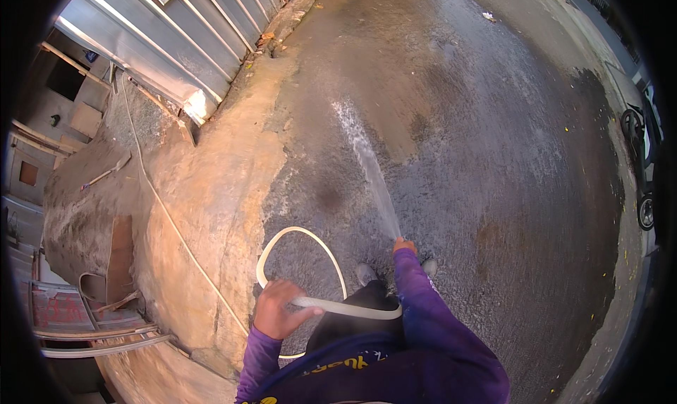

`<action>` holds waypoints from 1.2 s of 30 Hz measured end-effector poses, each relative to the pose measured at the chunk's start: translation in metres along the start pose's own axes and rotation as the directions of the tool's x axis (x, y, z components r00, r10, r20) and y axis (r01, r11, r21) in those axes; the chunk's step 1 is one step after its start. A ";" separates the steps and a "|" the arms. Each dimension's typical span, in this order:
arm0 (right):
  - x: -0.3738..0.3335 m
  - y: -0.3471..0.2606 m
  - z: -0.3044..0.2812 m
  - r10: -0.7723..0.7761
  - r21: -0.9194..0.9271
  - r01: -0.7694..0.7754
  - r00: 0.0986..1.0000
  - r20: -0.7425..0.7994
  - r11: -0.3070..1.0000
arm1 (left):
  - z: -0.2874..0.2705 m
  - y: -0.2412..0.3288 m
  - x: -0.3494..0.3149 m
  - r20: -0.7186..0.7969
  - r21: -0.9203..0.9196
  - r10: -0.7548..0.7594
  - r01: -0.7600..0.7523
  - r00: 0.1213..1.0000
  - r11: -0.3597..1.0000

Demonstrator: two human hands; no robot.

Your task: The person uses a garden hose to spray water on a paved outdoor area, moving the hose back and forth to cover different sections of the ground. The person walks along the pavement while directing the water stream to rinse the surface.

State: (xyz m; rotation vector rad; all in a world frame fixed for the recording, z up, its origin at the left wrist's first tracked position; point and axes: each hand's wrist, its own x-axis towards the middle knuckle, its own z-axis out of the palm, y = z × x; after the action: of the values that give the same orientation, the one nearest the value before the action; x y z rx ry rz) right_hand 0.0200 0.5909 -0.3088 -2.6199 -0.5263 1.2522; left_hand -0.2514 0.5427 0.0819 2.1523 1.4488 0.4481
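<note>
A pale hose runs across the front of my body and loops out over the wet road on the left. My left hand is closed round it near my waist. Held out ahead, my right hand is closed at the hose's outlet, though the fingers and the hose end are mostly hidden. From there a jet of water shoots forward and slightly left onto the dark, wet road. My shoes stand just behind the jet.
The hose trails left over a tan concrete strip. A corrugated metal fence borders the far left. Near a dirt pile lie a shovel and a brown board. Planks lie lower left. A motorcycle stands at the right edge.
</note>
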 end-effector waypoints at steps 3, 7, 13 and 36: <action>0.009 0.000 -0.009 -0.023 -0.004 0.023 1.000 0.018 1.000 | 0.004 0.008 0.000 -0.007 -0.032 -0.017 0.016 1.000 0.999; 0.011 0.025 -0.009 -0.005 -0.059 0.006 1.000 0.017 0.998 | 0.009 0.018 0.000 -0.031 -0.024 -0.021 0.020 0.999 1.000; -0.002 0.085 0.015 0.112 -0.185 -0.078 0.977 0.181 0.980 | 0.015 0.027 -0.004 -0.001 0.008 -0.039 0.039 0.999 0.999; -0.021 0.033 0.095 0.002 -0.286 0.062 0.976 0.219 0.956 | -0.015 -0.014 -0.028 -0.060 0.015 -0.154 0.155 0.986 0.988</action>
State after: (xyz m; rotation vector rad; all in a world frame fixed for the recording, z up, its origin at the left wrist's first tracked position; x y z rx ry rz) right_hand -0.0586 0.5541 -0.3643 -2.7055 -0.8449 1.5712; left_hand -0.2803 0.5247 0.0868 2.0379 1.6444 0.4449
